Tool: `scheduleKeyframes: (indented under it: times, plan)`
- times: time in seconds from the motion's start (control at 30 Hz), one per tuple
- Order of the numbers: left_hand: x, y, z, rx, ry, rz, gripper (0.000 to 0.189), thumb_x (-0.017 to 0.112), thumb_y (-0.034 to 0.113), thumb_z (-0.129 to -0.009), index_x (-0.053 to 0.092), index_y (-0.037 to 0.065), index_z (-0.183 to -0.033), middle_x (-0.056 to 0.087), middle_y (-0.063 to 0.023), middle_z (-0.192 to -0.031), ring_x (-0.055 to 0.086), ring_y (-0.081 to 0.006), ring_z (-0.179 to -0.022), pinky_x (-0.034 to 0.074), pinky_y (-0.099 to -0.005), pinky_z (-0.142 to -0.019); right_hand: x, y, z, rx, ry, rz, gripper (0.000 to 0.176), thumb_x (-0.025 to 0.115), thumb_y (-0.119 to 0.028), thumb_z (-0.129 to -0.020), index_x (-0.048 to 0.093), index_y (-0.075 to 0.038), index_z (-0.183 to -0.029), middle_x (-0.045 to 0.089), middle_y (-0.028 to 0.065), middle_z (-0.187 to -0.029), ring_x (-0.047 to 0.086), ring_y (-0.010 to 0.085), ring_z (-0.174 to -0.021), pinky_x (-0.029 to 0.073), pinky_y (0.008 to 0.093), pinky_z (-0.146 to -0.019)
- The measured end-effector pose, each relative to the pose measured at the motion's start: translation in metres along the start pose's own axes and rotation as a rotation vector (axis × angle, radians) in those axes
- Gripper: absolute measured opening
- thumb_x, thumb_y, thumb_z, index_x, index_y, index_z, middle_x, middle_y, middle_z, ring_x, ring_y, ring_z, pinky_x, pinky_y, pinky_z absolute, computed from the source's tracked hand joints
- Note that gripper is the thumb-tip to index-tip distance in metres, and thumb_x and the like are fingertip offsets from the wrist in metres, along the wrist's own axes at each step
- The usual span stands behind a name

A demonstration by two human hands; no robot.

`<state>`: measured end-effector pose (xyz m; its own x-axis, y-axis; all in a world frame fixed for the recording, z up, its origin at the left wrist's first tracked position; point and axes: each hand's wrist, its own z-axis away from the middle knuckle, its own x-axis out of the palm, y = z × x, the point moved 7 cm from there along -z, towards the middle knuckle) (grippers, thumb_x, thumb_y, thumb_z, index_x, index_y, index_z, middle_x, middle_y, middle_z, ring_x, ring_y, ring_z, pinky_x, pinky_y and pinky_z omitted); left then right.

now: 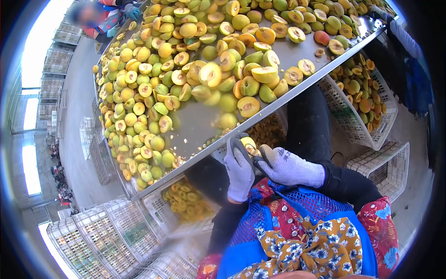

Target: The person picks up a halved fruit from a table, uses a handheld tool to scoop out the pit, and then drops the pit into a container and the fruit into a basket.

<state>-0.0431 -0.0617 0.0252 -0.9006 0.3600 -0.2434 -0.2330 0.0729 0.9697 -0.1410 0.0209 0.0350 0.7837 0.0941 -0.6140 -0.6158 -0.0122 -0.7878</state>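
Observation:
My left hand (239,168), in a pale grey-lilac glove with dark fingertips, is closed around a yellow peach half (249,143) just beyond the near edge of the table. Close against the fruit, my right hand (291,167) wears a matching glove. Its fingers are curled and pinched together; whatever they grip is hidden. Halved peaches (153,83) in green, yellow and orange lie heaped over the metal table (188,132), several with the brown stone or its hollow showing.
Right of my legs stands a white plastic crate (360,132) of peach halves, with another crate (385,167) beside it. At lower left, peach pieces (188,200) fill a crate near stacked crates (111,232). Other people's gloved hands (132,11) and a sleeve (405,39) show at the far edges.

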Motion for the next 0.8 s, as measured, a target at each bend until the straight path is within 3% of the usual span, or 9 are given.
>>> scheduleKeyframes:
  times: [0.1, 0.2, 0.4, 0.5, 0.53, 0.63, 0.67, 0.77, 0.8]
  plan:
    - [0.003, -0.001, -0.005, -0.058, -0.048, 0.072, 0.036, 0.033, 0.021, -0.107, 0.059, -0.003, -0.108, 0.063, -0.0120, -0.096, 0.060, -0.0192, -0.086, 0.049, -0.0326, -0.080, -0.014, -0.004, 0.000, 0.171, 0.022, -0.027, 0.026, 0.053, -0.021, -0.096, 0.047, 0.003, -0.102, 0.057, 0.0173, -0.064, 0.062, 0.0364, -0.059, 0.045, 0.0455, -0.050]
    - [0.005, -0.009, -0.003, -0.120, 0.002, 0.177, 0.037, 0.033, 0.023, -0.107, 0.059, -0.002, -0.107, 0.062, -0.0118, -0.096, 0.059, -0.0189, -0.085, 0.050, -0.0321, -0.079, -0.011, -0.006, 0.003, 0.114, 0.130, -0.064, 0.028, 0.056, -0.022, -0.094, 0.043, 0.002, -0.101, 0.057, 0.0171, -0.061, 0.059, 0.0387, -0.052, 0.042, 0.0472, -0.044]
    - [0.001, -0.001, 0.004, -0.039, 0.013, 0.039, 0.035, 0.034, 0.022, -0.106, 0.058, -0.002, -0.107, 0.062, -0.0129, -0.096, 0.059, -0.0203, -0.085, 0.050, -0.0324, -0.078, -0.006, -0.002, 0.003, 0.211, -0.008, -0.128, 0.029, 0.053, -0.025, -0.097, 0.047, 0.003, -0.101, 0.060, 0.0218, -0.069, 0.063, 0.0406, -0.064, 0.048, 0.0463, -0.055]
    - [0.003, 0.002, 0.007, 0.014, 0.027, 0.037, 0.033, 0.035, 0.021, -0.106, 0.058, -0.003, -0.108, 0.062, -0.0137, -0.096, 0.060, -0.0214, -0.084, 0.050, -0.0341, -0.078, -0.002, 0.009, -0.002, 0.192, 0.008, -0.461, 0.030, 0.049, -0.029, -0.100, 0.052, 0.001, -0.100, 0.064, 0.0200, -0.079, 0.066, 0.0346, -0.074, 0.050, 0.0415, -0.066]
    - [0.003, 0.003, 0.007, 0.029, 0.033, 0.042, 0.032, 0.035, 0.020, -0.105, 0.058, -0.003, -0.108, 0.062, -0.0141, -0.096, 0.060, -0.0220, -0.084, 0.050, -0.0348, -0.077, -0.001, 0.010, -0.002, 0.293, -0.109, -0.663, 0.037, 0.047, -0.035, -0.100, 0.056, 0.001, -0.101, 0.065, 0.0239, -0.086, 0.066, 0.0378, -0.083, 0.051, 0.0433, -0.070]
    - [0.005, 0.015, 0.007, 0.065, 0.018, -0.092, 0.030, 0.036, 0.018, -0.105, 0.058, -0.002, -0.108, 0.062, -0.0155, -0.095, 0.061, -0.0246, -0.082, 0.049, -0.0365, -0.076, 0.010, 0.020, -0.001, 0.342, -0.187, -0.778, 0.037, 0.047, -0.035, -0.100, 0.055, 0.002, -0.098, 0.064, 0.0244, -0.084, 0.066, 0.0376, -0.080, 0.050, 0.0438, -0.069]
    - [0.005, 0.019, 0.007, 0.077, 0.005, -0.162, 0.029, 0.036, 0.017, -0.104, 0.058, -0.002, -0.108, 0.063, -0.0161, -0.094, 0.061, -0.0255, -0.081, 0.049, -0.0370, -0.076, 0.008, 0.022, 0.001, 0.294, -0.114, -0.617, 0.037, 0.047, -0.035, -0.100, 0.054, 0.001, -0.093, 0.063, 0.0246, -0.083, 0.065, 0.0379, -0.079, 0.049, 0.0438, -0.068]
    - [0.008, 0.006, 0.001, 0.091, -0.105, -0.283, 0.028, 0.037, 0.017, -0.103, 0.058, -0.001, -0.108, 0.063, -0.0175, -0.092, 0.062, -0.0290, -0.080, 0.050, -0.0377, -0.074, 0.010, 0.024, 0.005, 0.250, -0.047, -0.294, 0.033, 0.046, -0.032, -0.102, 0.056, 0.000, -0.100, 0.063, 0.0138, -0.078, 0.061, 0.0222, -0.070, 0.049, 0.0371, -0.068]
    - [0.010, 0.007, -0.001, 0.017, -0.132, -0.203, 0.027, 0.038, 0.017, -0.103, 0.058, 0.000, -0.108, 0.063, -0.0181, -0.090, 0.063, -0.0306, -0.081, 0.050, -0.0377, -0.074, 0.005, 0.019, 0.003, 0.190, 0.052, -0.306, 0.035, 0.048, -0.034, -0.101, 0.056, 0.000, -0.097, 0.060, 0.0081, -0.072, 0.057, 0.0185, -0.063, 0.047, 0.0363, -0.061]
